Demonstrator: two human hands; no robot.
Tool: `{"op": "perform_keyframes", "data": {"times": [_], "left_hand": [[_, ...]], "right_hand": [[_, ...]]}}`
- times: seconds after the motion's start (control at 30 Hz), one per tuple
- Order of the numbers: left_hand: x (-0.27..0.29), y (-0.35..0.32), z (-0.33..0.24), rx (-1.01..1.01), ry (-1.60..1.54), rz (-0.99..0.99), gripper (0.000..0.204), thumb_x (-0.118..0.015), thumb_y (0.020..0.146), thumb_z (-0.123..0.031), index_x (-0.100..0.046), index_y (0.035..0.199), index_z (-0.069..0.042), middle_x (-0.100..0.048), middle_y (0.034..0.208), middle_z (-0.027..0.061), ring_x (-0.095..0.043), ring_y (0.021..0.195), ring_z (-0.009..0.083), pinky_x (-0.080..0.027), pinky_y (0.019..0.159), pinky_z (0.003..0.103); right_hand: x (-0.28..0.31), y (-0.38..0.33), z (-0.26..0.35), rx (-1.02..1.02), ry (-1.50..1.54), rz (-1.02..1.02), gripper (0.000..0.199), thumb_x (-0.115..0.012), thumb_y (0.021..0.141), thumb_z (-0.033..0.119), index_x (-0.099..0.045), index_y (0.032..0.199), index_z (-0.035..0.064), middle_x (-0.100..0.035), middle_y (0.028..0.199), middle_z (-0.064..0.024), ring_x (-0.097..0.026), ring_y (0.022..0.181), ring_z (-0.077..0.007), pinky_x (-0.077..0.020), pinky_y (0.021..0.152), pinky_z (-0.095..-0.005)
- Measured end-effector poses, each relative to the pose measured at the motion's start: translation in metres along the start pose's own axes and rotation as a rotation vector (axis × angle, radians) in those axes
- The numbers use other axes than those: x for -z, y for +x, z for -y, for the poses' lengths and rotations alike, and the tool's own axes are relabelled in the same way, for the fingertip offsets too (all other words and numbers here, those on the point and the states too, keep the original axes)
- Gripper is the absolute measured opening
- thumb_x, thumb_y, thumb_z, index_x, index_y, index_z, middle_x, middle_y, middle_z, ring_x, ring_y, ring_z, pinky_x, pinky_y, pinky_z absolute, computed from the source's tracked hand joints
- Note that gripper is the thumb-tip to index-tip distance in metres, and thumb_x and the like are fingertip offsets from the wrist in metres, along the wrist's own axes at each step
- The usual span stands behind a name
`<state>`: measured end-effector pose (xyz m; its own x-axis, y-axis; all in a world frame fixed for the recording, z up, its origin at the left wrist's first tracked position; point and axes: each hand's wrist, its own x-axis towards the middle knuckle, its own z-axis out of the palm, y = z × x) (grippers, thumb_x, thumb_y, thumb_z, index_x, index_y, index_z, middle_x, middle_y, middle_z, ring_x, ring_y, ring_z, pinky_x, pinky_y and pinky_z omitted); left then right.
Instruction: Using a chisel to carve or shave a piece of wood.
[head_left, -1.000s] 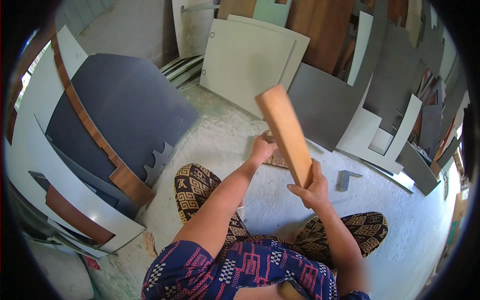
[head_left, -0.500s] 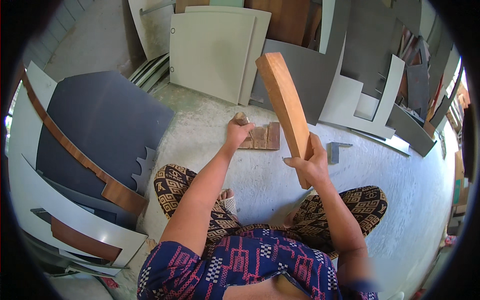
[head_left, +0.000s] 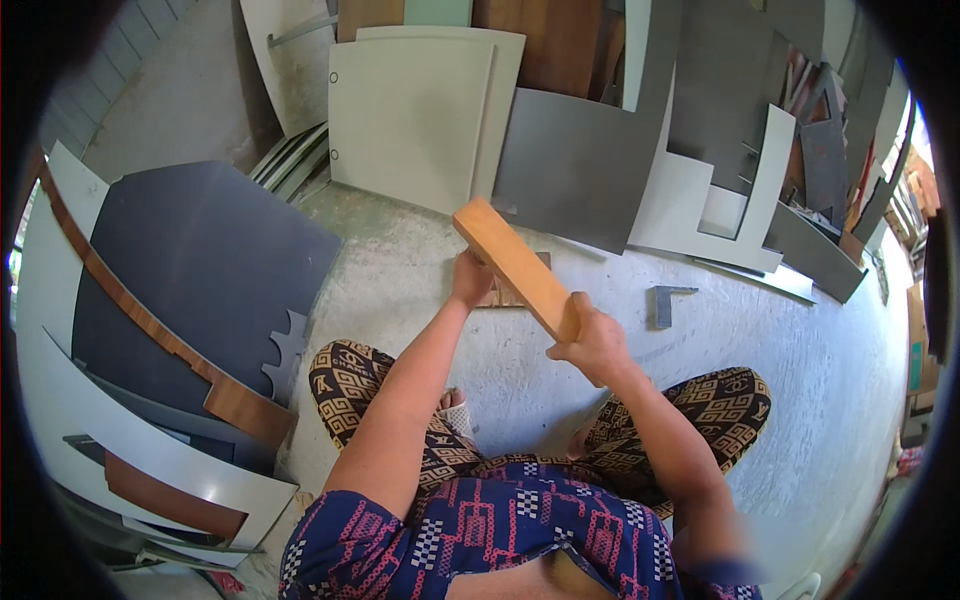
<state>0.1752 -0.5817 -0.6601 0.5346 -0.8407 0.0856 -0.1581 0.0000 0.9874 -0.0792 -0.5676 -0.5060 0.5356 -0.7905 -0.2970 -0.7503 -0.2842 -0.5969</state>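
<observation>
My right hand grips the near end of a thick light-brown wood bar. The bar slants away to the left, its far end over my left hand. My left hand is low at the left end of a dark brown wooden block on the floor. The bar hides its fingertips and most of the block. Half a second ago those fingers were closed round an upright, round-topped wooden-handled tool; now that tool is out of sight behind the bar.
A grey angled metal piece lies on the concrete floor to the right. Pale panels and grey panels lean at the back. Dark sheets and a long brown strip are stacked on the left. Offcuts crowd the far right.
The wood bar has swung down and to the left, from raised nearly upright to over my left hand. My right hand has moved slightly left with it. The left hand stays at the block.
</observation>
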Motion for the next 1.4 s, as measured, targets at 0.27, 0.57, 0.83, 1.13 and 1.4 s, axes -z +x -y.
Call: {"op": "perform_keyframes", "data": {"times": [0.27, 0.57, 0.83, 1.13, 1.4], "left_hand": [[0.009, 0.007, 0.009, 0.218, -0.062, 0.064, 0.017, -0.074, 0.077, -0.006, -0.064, 0.090, -0.004, -0.066, 0.081, 0.0033, -0.062, 0.067, 0.0114, -0.049, 0.056, 0.027], [-0.013, -0.005, -0.017, 0.286, -0.154, 0.079, 0.024, -0.077, 0.077, -0.009, -0.061, 0.096, -0.008, -0.064, 0.086, 0.0034, -0.064, 0.071, 0.0117, -0.054, 0.056, 0.025], [-0.038, -0.007, 0.007, 0.266, -0.171, 0.176, 0.025, -0.077, 0.079, -0.010, -0.061, 0.098, -0.007, -0.063, 0.083, 0.0018, -0.061, 0.068, 0.0098, -0.053, 0.055, 0.025], [-0.050, 0.001, 0.017, 0.163, 0.000, 0.140, 0.023, -0.076, 0.081, -0.013, -0.062, 0.097, -0.003, -0.062, 0.078, 0.0005, -0.055, 0.060, 0.0074, -0.045, 0.051, 0.024], [-0.046, 0.002, 0.007, 0.183, -0.017, 0.217, 0.030, -0.077, 0.076, -0.020, -0.065, 0.095, 0.000, -0.069, 0.084, 0.0069, -0.064, 0.076, 0.0154, -0.051, 0.072, 0.032]], "right_hand": [[0.017, 0.008, -0.011, -0.090, 0.255, -0.192, 0.065, -0.083, 0.060, 0.032, -0.052, 0.110, 0.0056, -0.067, 0.091, -0.0189, -0.066, 0.087, -0.0361, -0.0498, 0.076, -0.0417], [0.007, 0.017, -0.063, -0.275, -0.181, -0.049, 0.071, -0.085, 0.060, 0.040, -0.054, 0.112, 0.0026, -0.069, 0.098, -0.0183, -0.066, 0.098, -0.0346, -0.0506, 0.085, -0.0422], [0.015, 0.011, -0.056, -0.253, -0.173, -0.112, 0.072, -0.084, 0.060, 0.043, -0.053, 0.111, 0.0028, -0.069, 0.097, -0.0190, -0.066, 0.098, -0.0357, -0.0501, 0.084, -0.0424], [0.049, -0.021, -0.007, 0.077, 0.266, -0.355, 0.083, -0.082, 0.063, 0.038, -0.046, 0.129, 0.0037, -0.067, 0.101, -0.0224, -0.066, 0.093, -0.0392, -0.0510, 0.079, -0.0428], [0.021, -0.010, -0.038, -0.074, 0.074, -0.062, 0.078, -0.080, 0.063, 0.034, -0.044, 0.126, 0.0044, -0.066, 0.097, -0.0218, -0.065, 0.090, -0.0408, -0.0506, 0.078, -0.0463]]}}
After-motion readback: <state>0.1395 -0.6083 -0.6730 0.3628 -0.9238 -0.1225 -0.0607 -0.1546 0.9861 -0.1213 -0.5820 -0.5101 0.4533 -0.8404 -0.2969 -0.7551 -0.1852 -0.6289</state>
